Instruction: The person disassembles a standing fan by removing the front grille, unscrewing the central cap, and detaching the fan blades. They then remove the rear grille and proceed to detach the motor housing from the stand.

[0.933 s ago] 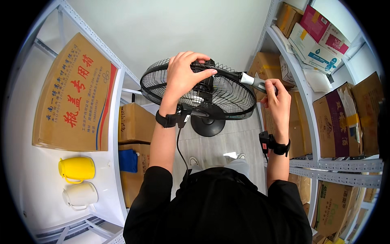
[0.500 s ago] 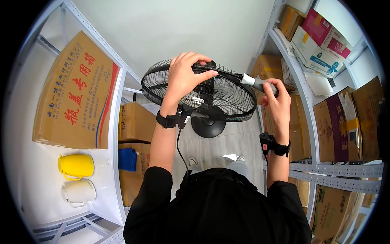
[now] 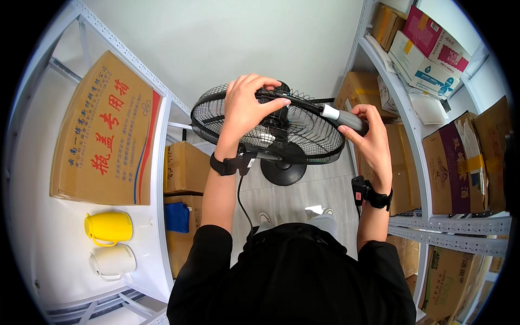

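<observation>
A black fan [image 3: 319, 142] with a wire cage stands in front of me on its round base [image 3: 283, 173]. My left hand [image 3: 244, 105] is curled over the top of the cage, thumb and fingers closed around a dark part there whose exact shape is covered. In my right hand [image 3: 374, 142] is a grey-handled tool [image 3: 352, 122] with a silver-white collar. Its thin black front end runs along the upper rim of the cage toward my left hand; its tip cannot be made out. Black bands with small devices sit on both wrists.
Shelving flanks both sides. At left are a large cardboard box [image 3: 103, 135], a yellow jug [image 3: 110, 227] and a white jug [image 3: 115, 261]. More boxes [image 3: 455, 168] fill the right shelves [image 3: 398, 105]. A blue item [image 3: 177, 218] lies by cartons below the left shelf.
My right hand has shifted its grip on the handle, its fingers now laid further over the top of it. My left hand stays on the fan. The whole view has moved slightly.
</observation>
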Demonstrator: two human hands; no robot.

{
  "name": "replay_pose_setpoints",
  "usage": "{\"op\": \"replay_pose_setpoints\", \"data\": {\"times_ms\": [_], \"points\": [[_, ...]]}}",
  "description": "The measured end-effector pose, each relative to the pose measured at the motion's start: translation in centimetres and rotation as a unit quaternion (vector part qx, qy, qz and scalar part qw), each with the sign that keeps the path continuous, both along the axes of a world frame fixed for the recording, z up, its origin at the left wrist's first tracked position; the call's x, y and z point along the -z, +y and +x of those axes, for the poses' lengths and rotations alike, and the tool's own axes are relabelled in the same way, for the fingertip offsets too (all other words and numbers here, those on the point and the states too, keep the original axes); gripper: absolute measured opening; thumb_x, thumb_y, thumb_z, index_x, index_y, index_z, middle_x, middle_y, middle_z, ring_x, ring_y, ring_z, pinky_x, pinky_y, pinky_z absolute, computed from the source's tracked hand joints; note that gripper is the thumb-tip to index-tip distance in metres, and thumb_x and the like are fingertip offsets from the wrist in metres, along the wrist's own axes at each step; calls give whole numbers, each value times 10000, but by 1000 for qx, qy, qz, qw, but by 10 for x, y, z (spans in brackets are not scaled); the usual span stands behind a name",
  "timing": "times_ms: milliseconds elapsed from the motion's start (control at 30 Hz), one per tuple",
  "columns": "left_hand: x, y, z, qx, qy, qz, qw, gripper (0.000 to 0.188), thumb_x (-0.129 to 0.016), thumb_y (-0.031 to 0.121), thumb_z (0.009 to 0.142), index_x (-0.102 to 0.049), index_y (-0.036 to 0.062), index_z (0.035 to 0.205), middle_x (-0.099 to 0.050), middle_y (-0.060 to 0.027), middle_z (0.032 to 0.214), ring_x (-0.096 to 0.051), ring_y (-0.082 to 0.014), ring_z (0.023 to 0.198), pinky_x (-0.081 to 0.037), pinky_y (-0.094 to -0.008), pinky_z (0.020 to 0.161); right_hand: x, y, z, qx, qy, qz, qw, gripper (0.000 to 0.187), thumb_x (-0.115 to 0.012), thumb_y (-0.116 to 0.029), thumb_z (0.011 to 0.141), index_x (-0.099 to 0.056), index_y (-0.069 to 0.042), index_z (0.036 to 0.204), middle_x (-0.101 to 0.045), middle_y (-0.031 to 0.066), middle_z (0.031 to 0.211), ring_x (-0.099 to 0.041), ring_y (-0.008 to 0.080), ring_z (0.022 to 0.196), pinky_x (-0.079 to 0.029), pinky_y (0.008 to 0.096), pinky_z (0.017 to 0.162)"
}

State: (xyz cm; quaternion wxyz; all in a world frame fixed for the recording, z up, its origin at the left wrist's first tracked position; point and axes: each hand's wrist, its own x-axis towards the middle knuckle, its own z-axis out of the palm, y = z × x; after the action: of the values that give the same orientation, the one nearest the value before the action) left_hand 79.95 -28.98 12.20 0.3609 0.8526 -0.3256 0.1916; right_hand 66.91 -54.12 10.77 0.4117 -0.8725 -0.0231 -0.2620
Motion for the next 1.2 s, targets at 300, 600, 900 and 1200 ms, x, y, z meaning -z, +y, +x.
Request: {"op": "replay_pose_setpoints", "data": {"times_ms": [300, 600, 900, 1200], "points": [[1, 3, -2, -1, -8, -5, 1000, 362, -827, 311, 665, -703, 142, 960, -659, 25, 872, -598, -174, 936, -373, -350, 907, 3, -8, -13, 97, -43, -3, 994, 353, -751, -41, 745, -643, -49, 1081, -498, 43, 971, -530, 173, 896, -460, 284, 771], [-2, 16, -8, 86, 40, -176, 980, 225, -737, 61, 783, -678, 16, 995, -656, -100, 1054, -601, -183, 1031, -447, -308, 931, 156, -51, -9, 75, 1, 350, 934, 271, -575, 17, 785, -403, -63, 978, -577, 52, 788, -561, 109, 605, -466, 250, 544], [65, 155, 50, -132, 77, -279, 948, 287, -569, 193, 937, -617, 45, 1178, -600, -94, 1215, -531, -206, 1162, -385, -341, 1010, 169, -22, -17, 87, 116, 408, 902, 398, -652, -220, 897, -565, -23, 1231, -631, 77, 1191, -482, 53, 518, -381, 203, 462], [199, 210, 79, -133, 414, -411, 801, 775, -333, 692, 911, -295, 175, 1488, -309, -106, 1515, -219, -308, 1412, -71, -644, 1089, 204, -7, -10, 73, 109, 478, 868, 402, -645, -296, 917, -587, -69, 1243, -544, -20, 750, -496, 53, 533, -399, 219, 452]]}}
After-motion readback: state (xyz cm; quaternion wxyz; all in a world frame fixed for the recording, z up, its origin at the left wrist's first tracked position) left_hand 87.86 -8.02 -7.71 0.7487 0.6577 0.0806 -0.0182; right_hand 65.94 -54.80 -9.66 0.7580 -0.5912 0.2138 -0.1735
